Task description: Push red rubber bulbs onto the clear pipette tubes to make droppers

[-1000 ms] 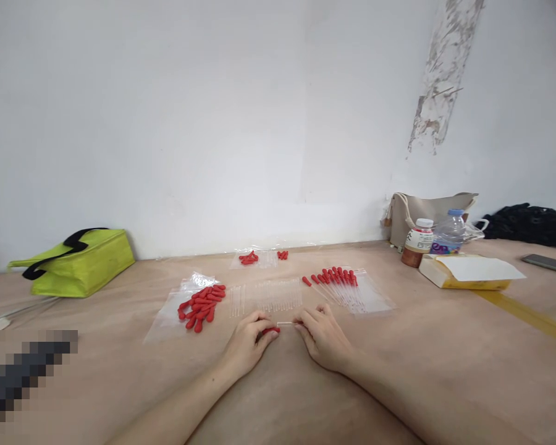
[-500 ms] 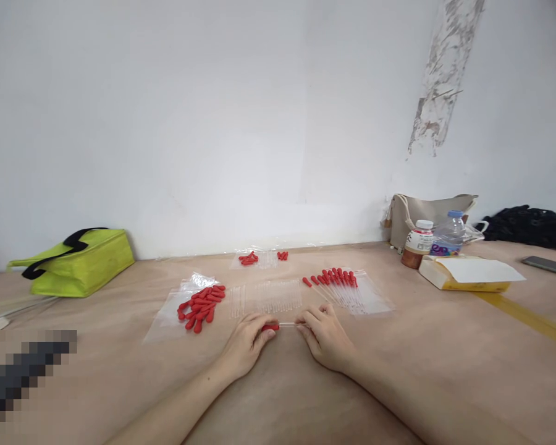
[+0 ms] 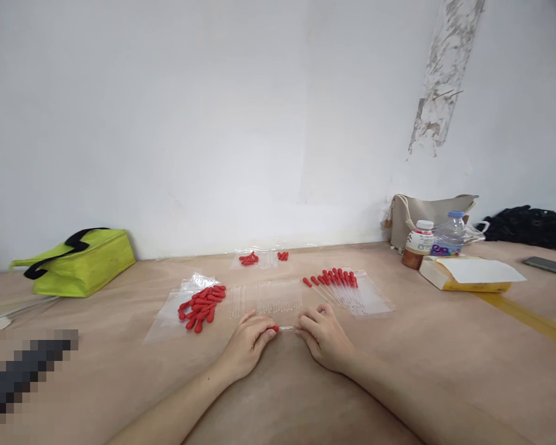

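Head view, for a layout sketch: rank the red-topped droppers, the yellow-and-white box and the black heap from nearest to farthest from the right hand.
1. Red-topped droppers, just beyond the right hand.
2. Yellow-and-white box, farther right.
3. Black heap, far right, by the wall.

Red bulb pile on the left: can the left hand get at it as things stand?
Probably yes: nothing visible stands between the left hand and the red bulb pile. It is pinching another red bulb, though, so it would likely have to release that first.
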The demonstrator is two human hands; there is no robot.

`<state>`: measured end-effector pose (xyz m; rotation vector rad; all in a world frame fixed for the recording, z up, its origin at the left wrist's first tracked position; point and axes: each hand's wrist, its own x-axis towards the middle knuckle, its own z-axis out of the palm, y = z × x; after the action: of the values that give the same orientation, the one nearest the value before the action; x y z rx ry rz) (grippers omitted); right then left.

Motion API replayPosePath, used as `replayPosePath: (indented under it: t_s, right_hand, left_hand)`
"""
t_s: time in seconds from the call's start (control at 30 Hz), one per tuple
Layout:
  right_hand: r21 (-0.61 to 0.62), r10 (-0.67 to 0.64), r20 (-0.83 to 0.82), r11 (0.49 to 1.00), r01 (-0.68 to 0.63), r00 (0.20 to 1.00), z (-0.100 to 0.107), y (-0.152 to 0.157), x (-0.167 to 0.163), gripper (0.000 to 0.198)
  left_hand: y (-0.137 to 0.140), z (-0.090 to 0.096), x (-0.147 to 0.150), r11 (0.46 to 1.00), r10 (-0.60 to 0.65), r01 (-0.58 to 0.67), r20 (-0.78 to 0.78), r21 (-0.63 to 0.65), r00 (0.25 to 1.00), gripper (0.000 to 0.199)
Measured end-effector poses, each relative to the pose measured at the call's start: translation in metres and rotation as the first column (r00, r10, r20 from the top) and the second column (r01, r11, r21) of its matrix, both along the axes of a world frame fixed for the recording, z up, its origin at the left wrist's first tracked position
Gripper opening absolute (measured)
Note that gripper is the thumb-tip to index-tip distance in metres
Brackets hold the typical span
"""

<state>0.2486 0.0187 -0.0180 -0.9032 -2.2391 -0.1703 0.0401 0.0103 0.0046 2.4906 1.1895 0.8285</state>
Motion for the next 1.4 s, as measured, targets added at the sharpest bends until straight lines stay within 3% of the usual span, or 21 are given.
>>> replayPosePath:
  t_s: [0.27, 0.63, 0.97, 1.4]
  right_hand:
    - [-0.007, 0.097, -0.046, 0.995, -0.097, 0.994, -0.002, 0.006, 0.003, 0.021]
    - [0.035, 0.034, 0.027, 0.999, -0.034, 0.999, -0.001, 0.0, 0.0, 0.02]
    - [-0.043, 0.071, 0.023, 0.997, -0.07, 0.997, 0.003, -0.002, -0.001, 0.018]
    - [-0.046, 0.062, 0.042, 0.997, -0.06, 0.997, 0.002, -0.008, -0.009, 0.017]
  left_hand:
    - [-0.005, 0.002, 0.001, 0.999, -0.023, 0.025, -0.061, 0.026, 0.998, 0.026]
    - [-0.003, 0.0, 0.0, 0.997, -0.003, 0.009, -0.086, 0.07, 0.996, 0.025]
    - [-0.003, -0.003, -0.001, 0.992, -0.023, 0.032, -0.071, 0.123, 0.997, 0.025]
    - [-0.005, -0.003, 0.0, 0.978, -0.079, 0.102, -0.129, 0.183, 0.989, 0.018]
